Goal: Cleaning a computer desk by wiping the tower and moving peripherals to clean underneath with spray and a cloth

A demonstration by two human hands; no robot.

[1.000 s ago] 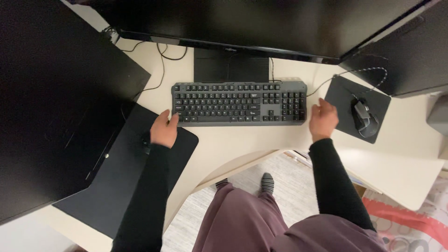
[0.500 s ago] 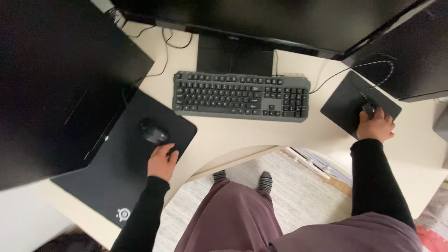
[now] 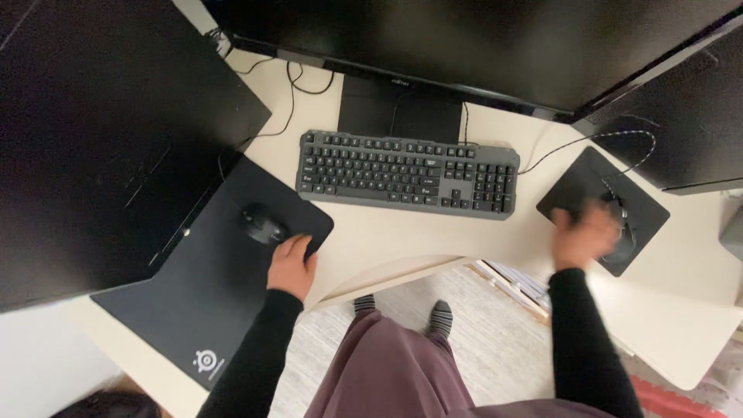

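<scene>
My left hand point(image 3: 291, 265) rests on the large black mouse pad point(image 3: 201, 302), fingers loosely curled, just right of and below a black mouse point(image 3: 264, 225) without gripping it. My right hand point(image 3: 582, 234) is blurred with motion over the small black mouse pad point(image 3: 573, 190), beside a wired mouse point(image 3: 621, 240) at its right; I cannot see any grip on that mouse. A dark keyboard point(image 3: 409, 173) lies between the hands on the cream desk point(image 3: 387, 236).
A wide monitor point(image 3: 464, 46) stands behind the keyboard, with a dark screen point(image 3: 101, 147) at the left and another point(image 3: 689, 131) at the right. Cables point(image 3: 290, 85) trail behind. My legs and striped socks point(image 3: 439, 313) show under the curved desk edge.
My left hand dropped from the keyboard's left end onto the large pad near the mouse. My right hand went to the right mouse, then shifted left off it, blurred.
</scene>
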